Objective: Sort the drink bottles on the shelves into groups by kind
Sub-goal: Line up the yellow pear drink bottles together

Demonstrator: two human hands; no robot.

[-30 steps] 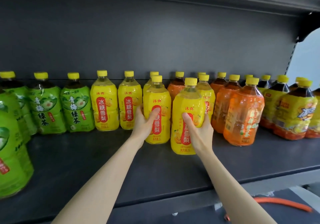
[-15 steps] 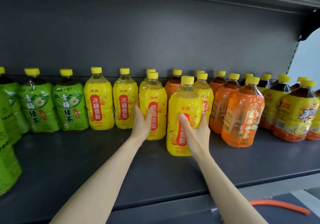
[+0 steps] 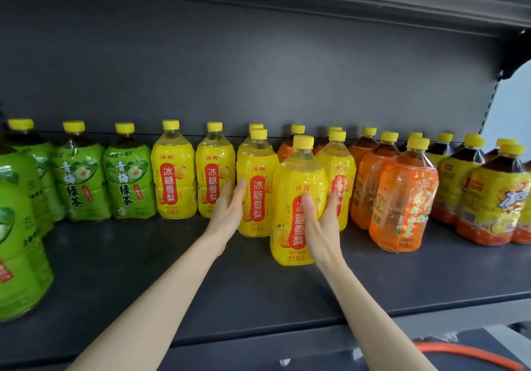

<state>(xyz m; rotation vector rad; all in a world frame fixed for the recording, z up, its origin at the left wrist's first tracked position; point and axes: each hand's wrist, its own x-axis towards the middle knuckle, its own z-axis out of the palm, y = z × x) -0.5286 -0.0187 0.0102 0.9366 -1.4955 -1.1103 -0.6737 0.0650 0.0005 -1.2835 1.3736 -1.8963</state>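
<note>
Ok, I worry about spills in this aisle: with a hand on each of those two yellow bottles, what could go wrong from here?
1. Each hand grips a large full bottle by its glossy side: the right hand the front yellow bottle, the left hand the second yellow bottle. Lifted one-handed, either might slip.
2. The bottles stand packed; swinging the front one right could knock the orange bottle over on the shelf.

Orange hose (image 3: 459, 350) lying low on the right, pale wall (image 3: 511, 112) at the far right, black bracket (image 3: 514, 54) just above it.
</note>
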